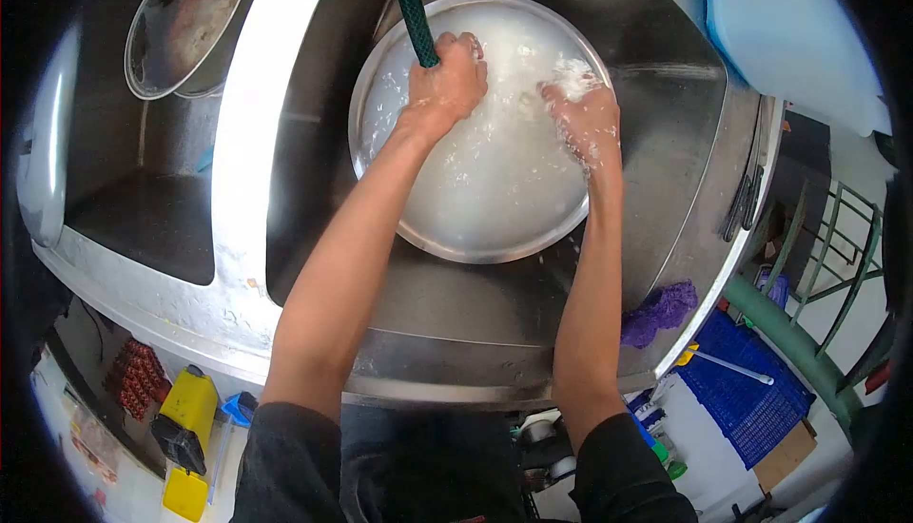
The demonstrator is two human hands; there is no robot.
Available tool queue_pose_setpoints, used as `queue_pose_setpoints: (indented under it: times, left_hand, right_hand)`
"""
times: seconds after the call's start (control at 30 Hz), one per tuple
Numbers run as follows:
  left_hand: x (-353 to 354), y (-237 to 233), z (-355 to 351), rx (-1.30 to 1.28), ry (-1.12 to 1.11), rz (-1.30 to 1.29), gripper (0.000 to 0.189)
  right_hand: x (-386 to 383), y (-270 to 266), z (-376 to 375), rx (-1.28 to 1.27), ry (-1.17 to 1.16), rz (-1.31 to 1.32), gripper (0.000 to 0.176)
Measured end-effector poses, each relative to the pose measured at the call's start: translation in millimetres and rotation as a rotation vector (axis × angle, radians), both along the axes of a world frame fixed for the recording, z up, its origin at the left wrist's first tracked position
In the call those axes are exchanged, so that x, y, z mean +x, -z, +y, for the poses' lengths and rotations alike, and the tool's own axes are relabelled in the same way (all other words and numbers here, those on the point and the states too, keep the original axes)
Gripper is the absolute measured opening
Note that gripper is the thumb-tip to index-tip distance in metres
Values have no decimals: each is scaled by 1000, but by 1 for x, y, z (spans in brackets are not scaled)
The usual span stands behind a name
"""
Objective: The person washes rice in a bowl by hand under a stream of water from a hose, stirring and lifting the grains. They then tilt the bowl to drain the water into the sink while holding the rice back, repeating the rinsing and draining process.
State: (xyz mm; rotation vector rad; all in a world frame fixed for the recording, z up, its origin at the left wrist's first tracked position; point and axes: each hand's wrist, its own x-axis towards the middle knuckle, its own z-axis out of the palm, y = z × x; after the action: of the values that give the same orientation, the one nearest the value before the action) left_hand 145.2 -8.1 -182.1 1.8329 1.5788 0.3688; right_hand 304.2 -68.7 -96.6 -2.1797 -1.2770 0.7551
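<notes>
Metal bowl [475,255]: seated in the sink [661,181], likely so spills stay contained; contains cloudy water [495,166] and white grains [574,74]. Left hand [451,79]: gripping the green hose [407,0], apparently to keep its end over the bowl. Right hand [592,125]: among grains, grip indeterminable.

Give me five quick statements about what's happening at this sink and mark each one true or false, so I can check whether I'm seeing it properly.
1. The left hand holds a green hose over the round metal bowl. True.
2. The right hand is outside the bowl. False: it is in the bowl, with white grains clinging to it.
3. The water in the bowl is perfectly clear. False: it is cloudy white.
4. A purple cloth lies at the edge of the sink. True.
5. Both hands wear gloves. False: both are bare.
</notes>
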Motion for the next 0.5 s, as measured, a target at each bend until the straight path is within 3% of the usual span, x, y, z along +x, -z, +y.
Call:
queue_pose_setpoints:
  times: [0.07, 0.13, 0.2, 0.3, 0.4, 0.47, 0.5]
  left_hand:
    - [-5, -1, -3, 292, 49, 20, 29]
    - [-7, -1, -1, 366, 52, 31, 28]
    - [-8, -2, -2, 440, 54, 43, 27]
    - [-9, -4, -3, 474, 48, 212, 22]
    - [-3, -1, -3, 272, -98, 46, 18]
    - [5, 2, -1, -62, -493, -258, 23]
    - [6, 5, 0, -58, -490, -258, 23]
  right_hand:
    - [5, 14, -7, 11, -89, -103, 39]
    - [14, 24, -15, 21, -178, -209, 40]
    - [6, 6, -13, -296, -81, 72, 44]
    - [-14, -31, -4, -462, 28, 23, 39]
    - [-9, -17, -7, -337, -16, -107, 33]
    - [-8, -10, -13, -274, -71, -142, 32]
    - [-8, -8, -15, -211, -125, -177, 31]
